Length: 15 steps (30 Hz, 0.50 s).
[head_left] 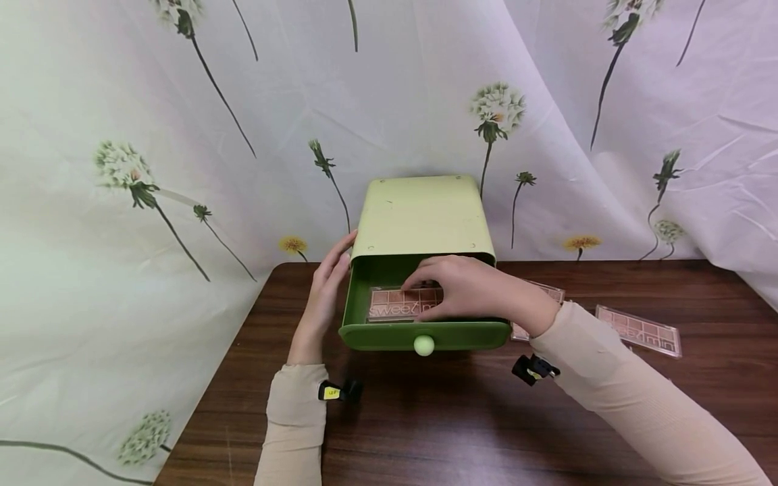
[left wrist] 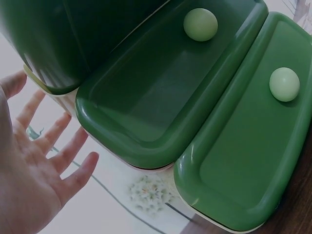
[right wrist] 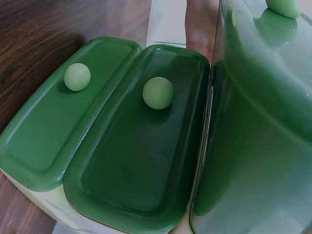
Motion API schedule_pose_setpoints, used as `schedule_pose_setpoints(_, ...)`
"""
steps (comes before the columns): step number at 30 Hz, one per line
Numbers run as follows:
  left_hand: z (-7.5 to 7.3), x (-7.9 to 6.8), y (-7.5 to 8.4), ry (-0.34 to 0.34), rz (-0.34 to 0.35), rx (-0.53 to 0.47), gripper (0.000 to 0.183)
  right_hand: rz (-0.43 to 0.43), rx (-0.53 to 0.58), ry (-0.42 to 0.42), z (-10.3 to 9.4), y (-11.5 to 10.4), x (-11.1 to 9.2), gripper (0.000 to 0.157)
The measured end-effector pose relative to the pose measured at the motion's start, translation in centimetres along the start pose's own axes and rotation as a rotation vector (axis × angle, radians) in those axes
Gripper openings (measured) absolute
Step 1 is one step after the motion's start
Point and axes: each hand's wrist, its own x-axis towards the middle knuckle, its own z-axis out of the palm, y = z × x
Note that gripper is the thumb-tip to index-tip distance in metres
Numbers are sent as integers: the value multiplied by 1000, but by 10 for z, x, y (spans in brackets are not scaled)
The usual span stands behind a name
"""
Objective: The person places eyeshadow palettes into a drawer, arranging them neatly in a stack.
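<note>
A cream drawer box [head_left: 425,212] with green drawers stands on the table, its top drawer [head_left: 371,336] pulled out. Inside that drawer lies a clear-cased eyeshadow palette [head_left: 389,305] with pinkish pans. My right hand [head_left: 471,287] reaches in over it, fingertips at the palette's far edge and thumb at its near edge, pinching it; the hand covers its right part. With fingers extended and spread, my left hand [left wrist: 53,165] rests against the box's left side. The right wrist view does not show the right hand's fingers.
Two lower drawers, a middle drawer [right wrist: 131,151] and a bottom drawer [right wrist: 44,141], are closed, each with a round pale knob. Another palette [head_left: 641,331] lies on the table at the right. Palette edges [head_left: 550,291] show behind the right forearm. A flower-print cloth [head_left: 419,88] hangs behind.
</note>
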Motion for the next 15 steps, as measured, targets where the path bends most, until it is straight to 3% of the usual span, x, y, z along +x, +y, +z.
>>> schedule_pose_setpoints(15, 0, 0, 0, 0, -15, 8, 45, -9, -38, -26, 3, 0, 3, 50)
